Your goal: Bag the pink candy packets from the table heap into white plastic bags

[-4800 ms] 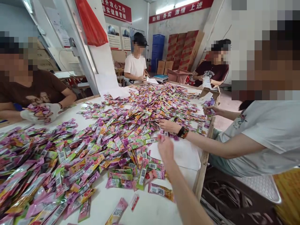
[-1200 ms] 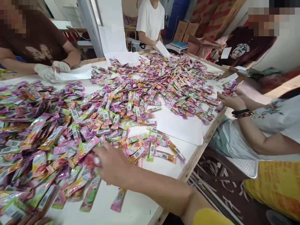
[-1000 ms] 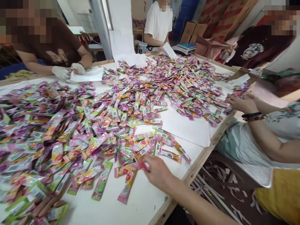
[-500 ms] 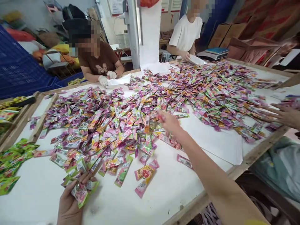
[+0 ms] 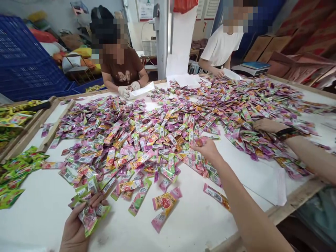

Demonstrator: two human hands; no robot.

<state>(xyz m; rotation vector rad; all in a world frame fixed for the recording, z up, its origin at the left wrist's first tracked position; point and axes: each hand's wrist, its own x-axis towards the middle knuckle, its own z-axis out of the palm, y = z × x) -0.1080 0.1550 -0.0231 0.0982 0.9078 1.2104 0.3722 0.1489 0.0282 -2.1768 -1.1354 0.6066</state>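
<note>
My left hand [image 5: 78,217] is at the lower left, just above the white table, its fingers closed around a few small candy packets [image 5: 90,218] with pink and green wrappers. My right hand [image 5: 208,149] reaches to the near edge of a wide heap of candy packets [image 5: 147,140], slim sachets in pink, purple, green and orange. A small reddish packet [image 5: 200,141] shows at its pinched fingertips, partly blurred. Two loose packets [image 5: 166,203] lie crossed on the table in front of the heap, and a green-and-pink one [image 5: 140,197] rests beside them.
Bright green packets [image 5: 19,175] lie at the left by a wooden divider [image 5: 56,127]. A co-worker's hand [image 5: 270,126] is in the heap at right, over white paper bags [image 5: 259,175]. Two people across the table handle white bags [image 5: 143,90]. A scale [image 5: 252,68] stands far right.
The view has swung slightly, shifting the scene to the right. My right hand has drawn a little nearer along the heap. The co-worker's hand has moved left into the packets.
</note>
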